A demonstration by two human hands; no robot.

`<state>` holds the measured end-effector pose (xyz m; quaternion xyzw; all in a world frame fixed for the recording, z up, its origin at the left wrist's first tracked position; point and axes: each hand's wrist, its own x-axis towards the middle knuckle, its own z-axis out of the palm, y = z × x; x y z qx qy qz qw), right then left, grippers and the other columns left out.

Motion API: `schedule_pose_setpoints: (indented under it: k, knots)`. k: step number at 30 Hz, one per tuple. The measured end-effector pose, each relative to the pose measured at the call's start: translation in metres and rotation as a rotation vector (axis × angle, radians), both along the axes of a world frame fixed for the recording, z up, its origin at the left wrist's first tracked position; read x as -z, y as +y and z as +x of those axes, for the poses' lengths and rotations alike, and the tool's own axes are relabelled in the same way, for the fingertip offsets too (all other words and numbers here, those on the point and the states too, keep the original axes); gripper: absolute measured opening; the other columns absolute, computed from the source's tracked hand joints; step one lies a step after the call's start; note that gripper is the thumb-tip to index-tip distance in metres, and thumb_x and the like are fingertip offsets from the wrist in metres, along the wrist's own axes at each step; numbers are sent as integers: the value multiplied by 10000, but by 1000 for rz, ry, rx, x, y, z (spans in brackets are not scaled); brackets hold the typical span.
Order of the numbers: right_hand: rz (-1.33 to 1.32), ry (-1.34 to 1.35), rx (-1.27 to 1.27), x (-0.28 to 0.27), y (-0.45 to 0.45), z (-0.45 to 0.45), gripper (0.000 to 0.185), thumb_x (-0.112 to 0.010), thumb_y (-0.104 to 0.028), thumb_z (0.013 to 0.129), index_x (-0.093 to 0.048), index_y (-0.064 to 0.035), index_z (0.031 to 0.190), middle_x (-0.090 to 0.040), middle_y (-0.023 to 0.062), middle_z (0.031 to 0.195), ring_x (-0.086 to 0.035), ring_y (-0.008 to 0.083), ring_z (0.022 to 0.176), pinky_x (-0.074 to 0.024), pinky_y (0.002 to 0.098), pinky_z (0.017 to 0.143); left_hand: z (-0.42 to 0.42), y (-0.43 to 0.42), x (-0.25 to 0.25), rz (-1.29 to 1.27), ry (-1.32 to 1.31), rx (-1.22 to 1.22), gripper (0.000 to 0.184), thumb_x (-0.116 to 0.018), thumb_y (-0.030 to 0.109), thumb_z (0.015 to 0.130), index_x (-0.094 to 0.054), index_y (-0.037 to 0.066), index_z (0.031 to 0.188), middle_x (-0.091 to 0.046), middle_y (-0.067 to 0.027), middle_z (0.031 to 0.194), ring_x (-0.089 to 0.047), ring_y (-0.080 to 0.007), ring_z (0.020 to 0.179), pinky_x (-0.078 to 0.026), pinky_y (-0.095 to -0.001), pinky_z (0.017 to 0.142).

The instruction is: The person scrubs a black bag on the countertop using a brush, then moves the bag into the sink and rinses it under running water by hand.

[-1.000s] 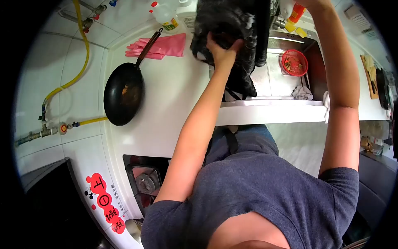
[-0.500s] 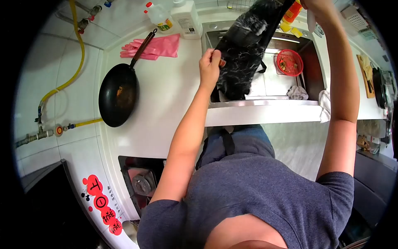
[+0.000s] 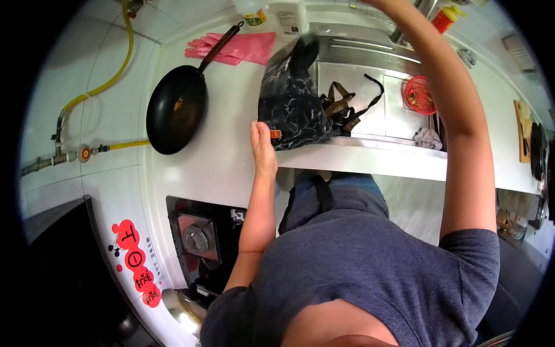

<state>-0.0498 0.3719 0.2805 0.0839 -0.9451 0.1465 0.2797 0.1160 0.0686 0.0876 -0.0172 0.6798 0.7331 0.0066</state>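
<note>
Premises are a kitchen, evidenced by a metal sink (image 3: 392,125), a stove burner (image 3: 195,238) and a wok (image 3: 180,118) on the surface (image 3: 231,115).

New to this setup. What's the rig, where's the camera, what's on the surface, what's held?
No machine here: a person works bare-handed. The camera sits on the person's head, looking forward and down, so their own chest and arms show. The left hand holds the edge of a black streaked cloth, by an orange tag. The right hand is out of view past the top edge. On the counter lie a pan and pink gloves. A red basket sits in the sink.
</note>
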Motion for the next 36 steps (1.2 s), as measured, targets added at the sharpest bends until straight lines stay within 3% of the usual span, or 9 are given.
schedule_pose_setpoints:
  k: [2,3,7,11,12,17,23,26,36]
  knots:
    - [-66,-80,-196,58,-15,-10,110,-534,-155,828,-585,-67,869,-623,217,785,-599,405,746,-460,484,640,-1,-16,26,158,-84,-44,257,-414,320,993,-477,71,980,-412,17,864,-398,-91,844,-342,-258,819]
    - [-174,-235,-286,104,-18,-17,304,-632,-309,856,-617,-33,982,-622,140,764,-592,238,648,-462,397,628,-1,-20,32,256,-154,-98,256,-417,319,992,-481,71,1003,-423,13,878,-404,-98,849,-341,-256,834]
    - [-100,-721,-173,215,-52,18,319,-699,-324,759,-672,-35,890,-655,193,815,-640,357,751,-501,438,706,12,-36,55,567,-465,-273,348,-426,323,984,-453,73,1225,-524,-47,1120,-506,-184,1028,-387,-364,962]
    - [-585,-767,-380,272,-118,72,282,-745,-229,722,-584,-5,777,-625,159,686,-622,265,636,-484,366,632,22,-48,82,682,-528,-280,397,-411,315,985,-417,74,1301,-512,-79,1242,-503,-230,1136,-403,-438,986]
    - [-450,-808,-411,277,-129,79,277,-732,-190,719,-532,-2,753,-593,125,664,-575,242,627,-470,351,641,23,-47,84,669,-523,-296,398,-408,312,986,-414,72,1304,-514,-78,1237,-502,-231,1137,-400,-435,989]
    - [-685,-743,-537,274,-149,96,243,-720,-191,720,-598,-9,824,-615,117,706,-607,266,697,-475,337,685,10,-42,63,944,-499,-57,429,-400,322,981,-409,64,1323,-481,-91,1319,-456,-280,1211,-333,-477,1041]
    - [-1158,-700,-552,208,-110,97,215,-657,-17,726,-446,-56,721,-463,-12,663,-428,65,646,-396,247,577,-18,-27,30,1078,-453,154,446,-357,338,983,-421,57,1324,-479,-106,1335,-430,-298,1245,-296,-492,1065]
    - [-971,-833,-562,195,-98,100,260,-655,-96,742,-396,-72,724,-404,-49,665,-403,75,643,-370,235,562,-30,-6,30,1054,-436,234,407,-444,280,963,-432,69,1311,-497,-78,1313,-456,-281,1215,-327,-473,1046]
    - [-1619,-637,-640,152,-83,108,335,-714,-24,743,-401,-113,821,-457,-69,772,-471,21,706,-432,190,642,-44,28,25,678,-287,308,373,-362,190,990,-355,106,1353,-477,-40,1298,-465,-190,1184,-381,-352,1009]
